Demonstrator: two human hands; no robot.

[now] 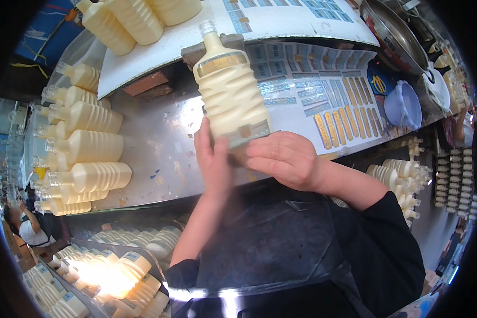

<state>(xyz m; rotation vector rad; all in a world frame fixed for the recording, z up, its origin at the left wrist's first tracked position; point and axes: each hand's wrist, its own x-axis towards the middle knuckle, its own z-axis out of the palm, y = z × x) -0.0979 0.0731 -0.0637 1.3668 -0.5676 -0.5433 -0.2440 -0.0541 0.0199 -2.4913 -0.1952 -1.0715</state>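
A cream-coloured, wavy-ribbed bottle [230, 98] with a clear threaded neck lies tilted over the bench, its upper part by a dark block [193, 54]. Around its shoulder runs a gold label [222, 63]. Near the base sits a blue-grey label [255, 130] with a small gold patch. My left hand [213, 159], partly blurred, grips the bottle's lower left side. At the base on the right, my right hand [287, 159] is closed against the bottle, its fingers along the label's lower edge. The fingertips beneath the bottle are hidden.
Sheets of blue labels [318, 95] and gold label strips [339, 127] lie to the right, beside a lilac bucket [403, 106]. Several similar bottles [98, 147] line the bench's left side. A white raised board [281, 26] spans the back. Crated bottles [116, 270] stand lower left.
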